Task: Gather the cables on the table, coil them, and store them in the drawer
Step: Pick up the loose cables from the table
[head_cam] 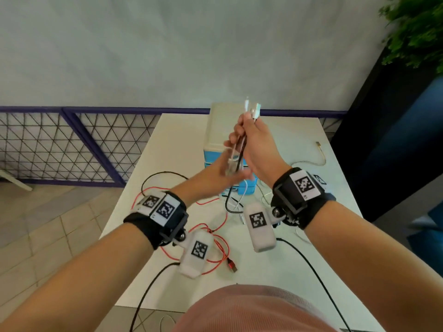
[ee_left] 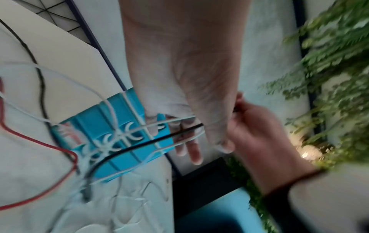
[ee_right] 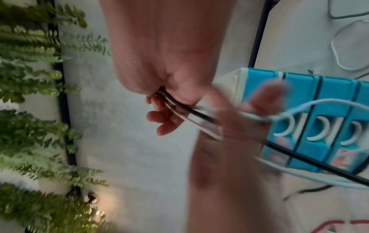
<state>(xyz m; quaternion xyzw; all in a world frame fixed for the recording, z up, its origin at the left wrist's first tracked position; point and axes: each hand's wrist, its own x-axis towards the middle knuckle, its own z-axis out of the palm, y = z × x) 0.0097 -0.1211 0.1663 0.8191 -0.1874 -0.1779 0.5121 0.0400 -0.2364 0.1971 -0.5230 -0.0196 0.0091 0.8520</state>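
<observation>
My right hand is raised above the table and grips a bundle of white and black cables, whose plug ends stick up out of the fist. Just below it, my left hand holds the same strands between thumb and fingers. In the left wrist view the cables run across my fingers and hang down to the table. The right wrist view shows my right hand closed round the bundle. The blue drawer unit stands behind both hands, its drawers closed.
A red cable lies looped on the white table near my left wrist. A black cable arcs at the left, and a pale braided cable lies at the right. A mesh fence stands left, green plants right.
</observation>
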